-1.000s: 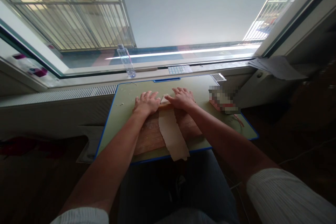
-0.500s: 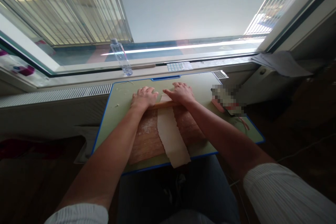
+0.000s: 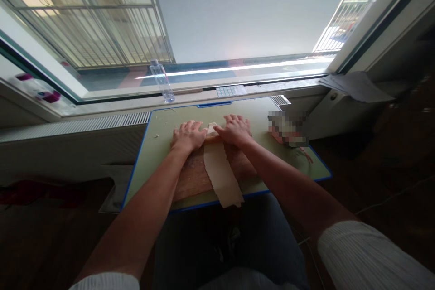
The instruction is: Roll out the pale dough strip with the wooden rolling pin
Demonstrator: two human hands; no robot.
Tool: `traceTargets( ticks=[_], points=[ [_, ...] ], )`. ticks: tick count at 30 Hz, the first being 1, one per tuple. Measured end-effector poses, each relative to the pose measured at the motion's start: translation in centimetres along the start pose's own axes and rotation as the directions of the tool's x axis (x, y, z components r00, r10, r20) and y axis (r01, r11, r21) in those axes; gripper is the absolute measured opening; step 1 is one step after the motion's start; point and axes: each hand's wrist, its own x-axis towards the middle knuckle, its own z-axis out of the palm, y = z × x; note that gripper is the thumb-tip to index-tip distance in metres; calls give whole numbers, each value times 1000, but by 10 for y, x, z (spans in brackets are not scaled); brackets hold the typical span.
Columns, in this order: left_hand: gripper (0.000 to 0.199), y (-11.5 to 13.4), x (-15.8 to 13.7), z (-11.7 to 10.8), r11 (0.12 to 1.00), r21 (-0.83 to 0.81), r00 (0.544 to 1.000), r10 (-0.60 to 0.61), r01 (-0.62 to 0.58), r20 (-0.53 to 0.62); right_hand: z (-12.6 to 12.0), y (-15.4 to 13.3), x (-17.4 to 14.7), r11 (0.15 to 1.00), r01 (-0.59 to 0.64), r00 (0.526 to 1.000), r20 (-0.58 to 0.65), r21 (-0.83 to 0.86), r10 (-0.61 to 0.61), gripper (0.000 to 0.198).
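A long pale strip of rolled dough (image 3: 222, 174) runs lengthwise over a wooden board (image 3: 192, 181), its near end hanging past the table's front edge. Across its far part lies a wooden rolling pin (image 3: 215, 139). My left hand (image 3: 189, 136) is curved over the pin's left end and my right hand (image 3: 235, 130) over its right end, fingers pointing away from me. The palms cover both pin ends. A short piece of the dough shows beyond the pin, between my thumbs.
The board rests on a green folding table (image 3: 151, 145) with blue edging. A blurred-out object (image 3: 288, 129) lies at its right side. On the windowsill stand a clear bottle (image 3: 162, 82) and a gridded card (image 3: 231, 90). Papers (image 3: 356, 86) lie on the right.
The rolling pin and both hands have come slightly towards me along the dough, so more dough shows beyond the pin. My view has tilted up a little.
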Motion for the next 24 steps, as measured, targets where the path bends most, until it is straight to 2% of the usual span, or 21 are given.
traceTargets(
  ticks=[8,15,20,24],
  points=[
    [62,4,-38,8,998,59,994,25,-18,-109,4,2,-39,997,40,994,-99,-68,-47,62],
    [62,5,-66,13,996,82,983,58,-44,-175,-3,2,-71,988,93,990,-98,-127,-105,59],
    [62,7,-78,11,994,97,980,61,-43,-189,-3,3,-81,988,100,987,-115,-121,-114,61],
    [61,6,-77,11,995,94,982,50,-33,-183,0,3,-78,988,100,983,-139,-120,-116,59]
  ],
)
